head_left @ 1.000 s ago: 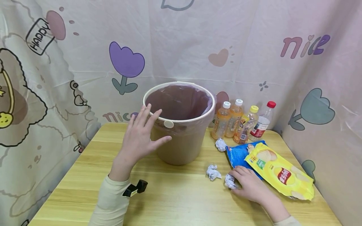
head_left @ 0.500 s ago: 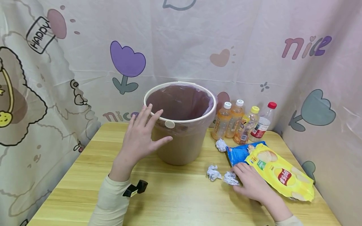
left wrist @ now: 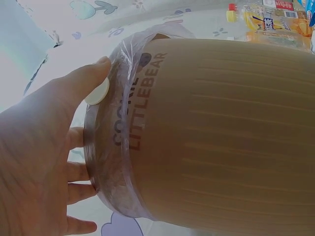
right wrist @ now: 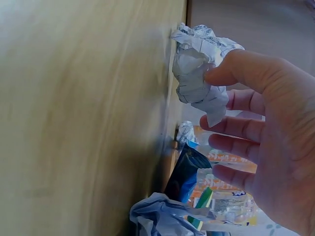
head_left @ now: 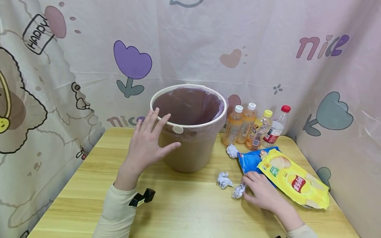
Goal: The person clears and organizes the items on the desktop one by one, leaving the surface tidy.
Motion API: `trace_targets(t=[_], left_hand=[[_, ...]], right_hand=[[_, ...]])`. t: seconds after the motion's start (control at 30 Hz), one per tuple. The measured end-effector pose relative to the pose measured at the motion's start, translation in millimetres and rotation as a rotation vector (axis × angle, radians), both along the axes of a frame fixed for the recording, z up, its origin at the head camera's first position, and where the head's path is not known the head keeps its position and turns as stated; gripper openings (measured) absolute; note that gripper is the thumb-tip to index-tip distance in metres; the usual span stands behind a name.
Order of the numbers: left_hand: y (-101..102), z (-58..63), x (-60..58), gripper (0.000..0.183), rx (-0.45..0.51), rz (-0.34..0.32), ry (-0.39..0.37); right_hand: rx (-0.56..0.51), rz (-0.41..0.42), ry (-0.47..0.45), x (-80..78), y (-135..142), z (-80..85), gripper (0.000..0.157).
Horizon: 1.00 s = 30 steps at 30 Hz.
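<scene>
My left hand (head_left: 146, 143) is spread with straight fingers at the near left of a brown waste bin (head_left: 187, 155), fingertips right at its white rim. In the left wrist view, the thumb and fingers of the left hand (left wrist: 39, 157) lie along the rim, where a clear purple liner (left wrist: 130, 98) folds over. My right hand (head_left: 263, 191) is low over the table and pinches a crumpled paper ball (head_left: 238, 191) at its fingertips. In the right wrist view, the thumb overlaps that paper ball (right wrist: 194, 73), with the fingers partly behind it.
Beside it lies a second paper ball (head_left: 224, 180), and a third paper ball (head_left: 232, 151) sits near the bottles. A blue snack bag (head_left: 251, 161) is partly under a yellow chip bag (head_left: 294, 181). Several plastic bottles (head_left: 233, 127) stand at the back right of the wooden table (head_left: 184, 211).
The paper ball at my right hand has turned and shifted slightly left to the fingertips. The left hand keeps its place by the bin.
</scene>
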<state>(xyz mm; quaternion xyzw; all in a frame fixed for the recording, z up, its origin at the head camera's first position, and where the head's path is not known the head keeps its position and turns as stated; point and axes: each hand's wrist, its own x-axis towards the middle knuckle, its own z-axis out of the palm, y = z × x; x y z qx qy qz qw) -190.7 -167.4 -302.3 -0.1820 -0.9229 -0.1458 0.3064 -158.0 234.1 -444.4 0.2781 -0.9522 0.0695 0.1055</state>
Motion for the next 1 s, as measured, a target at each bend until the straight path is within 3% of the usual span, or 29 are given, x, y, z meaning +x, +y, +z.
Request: trace_targets(t=[0.43,0.8,1.0], left_hand=[[-1,-0.4,-0.3,0.090,-0.002,-0.002,-0.003],[0,-1.9,-0.2,0.091,0.004,-0.002,-0.004],[0,-1.7,0.2,0.091,0.002,0.007,-0.008]], right_hand=[[0.023,0.007,0.034,-5.0,0,15.0,0.030],[0.015,0.097,0.239,-12.4,3,45.4,0.030],[0.020,0.118,0.277,-16.7,4,69.0,0.030]])
